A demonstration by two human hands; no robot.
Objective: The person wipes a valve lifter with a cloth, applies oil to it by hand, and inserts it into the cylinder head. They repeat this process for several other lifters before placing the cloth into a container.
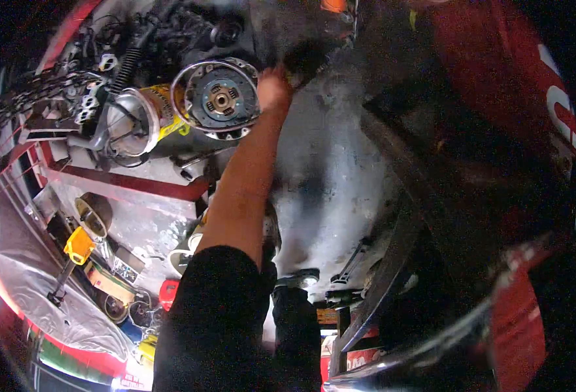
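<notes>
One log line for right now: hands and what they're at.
left hand: by clutch disc rim, against dark blurred part | grip: unclear | right hand: out of view

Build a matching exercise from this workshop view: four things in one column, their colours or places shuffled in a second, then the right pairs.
Things
1. clutch disc
2. sleeve
3. tool at the lower left
4. large panel at the upper right

Colour or place
A. yellow
B. red with white markings
C. round and metal-rimmed, right beside the hand
D. black

Pairs: 1-C, 2-D, 3-A, 4-B
</notes>
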